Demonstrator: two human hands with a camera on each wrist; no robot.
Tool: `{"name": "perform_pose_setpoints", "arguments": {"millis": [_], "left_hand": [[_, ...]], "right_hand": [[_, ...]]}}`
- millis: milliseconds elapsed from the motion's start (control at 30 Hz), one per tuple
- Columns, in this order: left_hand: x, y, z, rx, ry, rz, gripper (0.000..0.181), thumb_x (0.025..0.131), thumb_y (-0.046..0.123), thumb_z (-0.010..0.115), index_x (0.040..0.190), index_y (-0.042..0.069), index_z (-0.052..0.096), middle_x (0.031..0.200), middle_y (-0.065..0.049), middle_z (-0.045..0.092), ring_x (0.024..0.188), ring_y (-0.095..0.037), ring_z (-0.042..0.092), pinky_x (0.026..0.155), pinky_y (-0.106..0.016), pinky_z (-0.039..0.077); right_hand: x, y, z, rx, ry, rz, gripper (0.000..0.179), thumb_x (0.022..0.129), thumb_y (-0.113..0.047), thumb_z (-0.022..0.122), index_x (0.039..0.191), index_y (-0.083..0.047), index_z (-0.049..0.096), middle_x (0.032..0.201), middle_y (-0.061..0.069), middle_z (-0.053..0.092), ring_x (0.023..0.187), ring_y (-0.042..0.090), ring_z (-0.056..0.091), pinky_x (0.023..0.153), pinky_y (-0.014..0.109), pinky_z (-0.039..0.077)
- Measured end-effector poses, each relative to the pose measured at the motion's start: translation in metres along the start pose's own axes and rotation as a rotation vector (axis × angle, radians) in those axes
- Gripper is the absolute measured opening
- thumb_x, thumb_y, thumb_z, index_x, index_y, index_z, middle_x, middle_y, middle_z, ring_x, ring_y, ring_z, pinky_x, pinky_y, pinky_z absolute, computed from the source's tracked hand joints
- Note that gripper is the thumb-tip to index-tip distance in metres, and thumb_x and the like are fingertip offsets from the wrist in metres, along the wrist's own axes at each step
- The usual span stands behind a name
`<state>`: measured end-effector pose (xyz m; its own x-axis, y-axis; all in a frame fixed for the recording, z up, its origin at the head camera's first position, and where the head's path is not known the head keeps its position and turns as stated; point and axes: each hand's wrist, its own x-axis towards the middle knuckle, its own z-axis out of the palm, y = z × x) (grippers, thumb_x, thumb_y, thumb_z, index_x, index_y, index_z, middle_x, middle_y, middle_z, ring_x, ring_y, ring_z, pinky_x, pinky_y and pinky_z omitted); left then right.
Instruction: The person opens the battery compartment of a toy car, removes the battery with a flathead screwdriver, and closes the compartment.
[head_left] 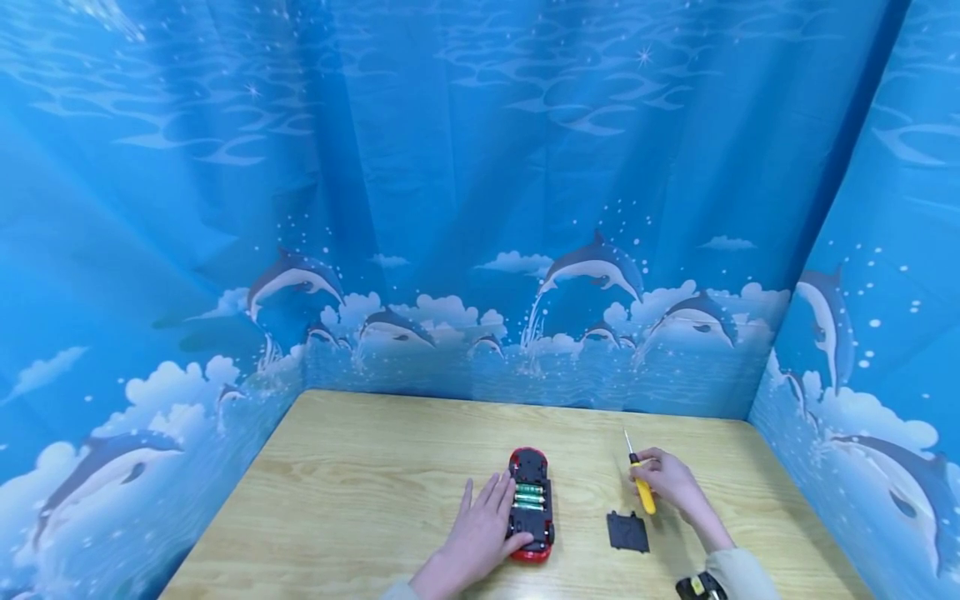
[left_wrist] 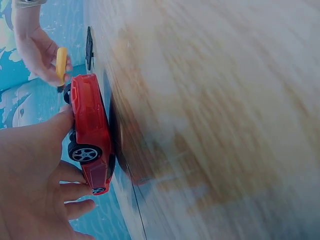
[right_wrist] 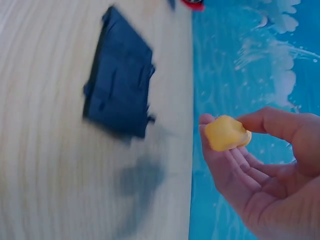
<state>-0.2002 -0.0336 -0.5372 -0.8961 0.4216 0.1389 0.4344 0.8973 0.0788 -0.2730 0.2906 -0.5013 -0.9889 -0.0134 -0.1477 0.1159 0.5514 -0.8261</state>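
A red toy car (head_left: 531, 533) lies upside down on the table, its black underside up. Several green batteries (head_left: 529, 497) sit side by side in its uncovered compartment. My left hand (head_left: 480, 531) rests against the car's left side with straight, spread fingers, the thumb touching its near end. To the right, my right hand (head_left: 670, 479) pinches the yellow handle of a screwdriver (head_left: 643, 492) between thumb and fingers, its metal tip pointing away from me. Just below that hand, a black battery cover (head_left: 627, 532) lies flat; it looms large in the right wrist view.
The wooden table (head_left: 375, 475) ends at a blue curtain (head_left: 450, 208) printed with dolphins, at the back and both sides. A black strapped device (head_left: 701, 586) sits at the right wrist.
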Motion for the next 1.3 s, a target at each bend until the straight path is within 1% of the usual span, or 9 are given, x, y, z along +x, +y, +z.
{"name": "perform_pose_setpoints", "arguments": {"millis": [100, 233, 333, 533, 633, 767, 1000, 1133, 1300], "left_hand": [[0.000, 0.000, 0.000, 0.004, 0.006, 0.001, 0.086, 0.096, 0.069, 0.044, 0.152, 0.005, 0.044, 0.160, -0.012, 0.040, 0.146, -0.029, 0.040, 0.117, -0.060, 0.031], [0.000, 0.001, 0.000, 0.008, 0.009, 0.000, 0.085, 0.096, 0.069, 0.045, 0.152, 0.005, 0.044, 0.159, -0.012, 0.040, 0.146, -0.029, 0.040, 0.118, -0.060, 0.031], [0.000, 0.001, 0.000, 0.010, 0.004, -0.002, 0.085, 0.096, 0.068, 0.045, 0.152, 0.005, 0.044, 0.160, -0.012, 0.040, 0.146, -0.029, 0.039, 0.118, -0.060, 0.030], [0.000, 0.001, -0.001, 0.010, -0.004, -0.001, 0.085, 0.096, 0.069, 0.045, 0.152, 0.005, 0.044, 0.160, -0.013, 0.039, 0.146, -0.029, 0.039, 0.118, -0.060, 0.030], [0.001, 0.000, 0.000, 0.013, -0.005, -0.002, 0.086, 0.096, 0.069, 0.044, 0.153, 0.005, 0.044, 0.160, -0.013, 0.039, 0.146, -0.030, 0.039, 0.118, -0.061, 0.030], [0.000, 0.001, -0.001, 0.018, -0.009, -0.004, 0.086, 0.096, 0.070, 0.043, 0.153, 0.005, 0.044, 0.160, -0.013, 0.039, 0.146, -0.030, 0.039, 0.118, -0.060, 0.030], [0.000, 0.001, -0.001, 0.016, -0.013, -0.007, 0.087, 0.096, 0.070, 0.043, 0.153, 0.005, 0.043, 0.160, -0.013, 0.039, 0.146, -0.030, 0.039, 0.118, -0.060, 0.030], [0.000, 0.001, 0.000, 0.013, -0.010, -0.008, 0.086, 0.096, 0.070, 0.044, 0.153, 0.005, 0.043, 0.160, -0.012, 0.040, 0.146, -0.030, 0.039, 0.118, -0.060, 0.030], [0.000, 0.001, 0.001, 0.004, -0.005, -0.003, 0.086, 0.096, 0.069, 0.044, 0.153, 0.005, 0.043, 0.159, -0.013, 0.040, 0.146, -0.030, 0.039, 0.118, -0.061, 0.029]], "right_hand": [[-0.001, -0.007, 0.004, 0.099, -0.048, -0.012, 0.047, 0.099, -0.004, 0.055, 0.134, 0.024, 0.042, 0.100, 0.023, 0.071, 0.080, 0.029, 0.073, 0.066, 0.039, 0.062], [-0.003, -0.011, 0.010, 0.181, -0.120, -0.029, 0.046, 0.101, -0.005, 0.054, 0.136, 0.023, 0.043, 0.101, 0.024, 0.069, 0.076, 0.023, 0.072, 0.067, 0.038, 0.063], [-0.003, -0.013, 0.016, 0.208, -0.154, -0.035, 0.044, 0.103, -0.008, 0.053, 0.136, 0.020, 0.045, 0.100, 0.022, 0.066, 0.071, 0.018, 0.068, 0.066, 0.035, 0.062], [-0.006, -0.021, 0.027, 0.239, -0.229, -0.049, 0.045, 0.105, -0.013, 0.052, 0.138, 0.017, 0.045, 0.102, 0.020, 0.065, 0.072, 0.018, 0.064, 0.064, 0.030, 0.057], [-0.007, -0.026, 0.033, 0.229, -0.240, -0.056, 0.044, 0.105, -0.014, 0.053, 0.138, 0.016, 0.047, 0.101, 0.018, 0.066, 0.072, 0.018, 0.061, 0.063, 0.028, 0.054], [-0.008, -0.033, 0.042, 0.155, -0.228, -0.109, 0.041, 0.104, -0.018, 0.058, 0.132, 0.012, 0.056, 0.095, 0.015, 0.066, 0.069, 0.016, 0.058, 0.059, 0.027, 0.050], [-0.009, -0.041, 0.053, -0.017, -0.203, -0.284, 0.026, 0.102, -0.017, 0.060, 0.115, 0.005, 0.066, 0.081, 0.007, 0.065, 0.061, 0.012, 0.052, 0.053, 0.026, 0.046], [-0.013, -0.046, 0.058, -0.207, -0.126, -0.370, 0.019, 0.100, -0.016, 0.063, 0.110, -0.002, 0.071, 0.076, 0.000, 0.064, 0.060, 0.009, 0.053, 0.052, 0.024, 0.045], [-0.018, -0.058, 0.064, -0.422, -0.036, -0.377, 0.015, 0.095, -0.014, 0.069, 0.106, -0.007, 0.077, 0.071, -0.005, 0.067, 0.058, 0.007, 0.049, 0.052, 0.025, 0.039]]}}
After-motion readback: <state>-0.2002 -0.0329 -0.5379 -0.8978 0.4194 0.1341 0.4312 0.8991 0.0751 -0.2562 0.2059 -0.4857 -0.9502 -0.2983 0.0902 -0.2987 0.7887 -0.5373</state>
